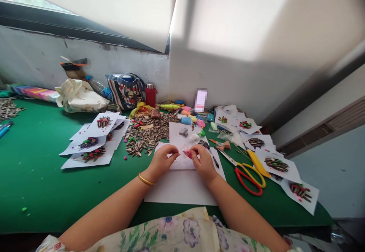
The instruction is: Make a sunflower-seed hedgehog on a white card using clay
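My right hand (pixel 203 164) pinches a small clear plastic wrapper with red modelling clay (pixel 187 153) in it. Close by on the left, my left hand (pixel 162 162) has thumb and forefinger pressed together; anything between them is too small to make out. Both hands are over white paper sheets (pixel 182 187) on the green table. A grey clay shape (pixel 184 132) lies on the upper sheet, just beyond my fingers. Beside my right hand lies a black pen (pixel 216 162).
Striped sunflower seeds (pixel 148 134) are heaped beyond my left hand. Scissors (pixel 248 176) with red and yellow handles lie at right. Seed-and-clay pictures (pixel 94 154) are stacked left, and more pictures (pixel 276 164) lie right. A red bottle (pixel 150 95) stands by a patterned bag (pixel 125 90).
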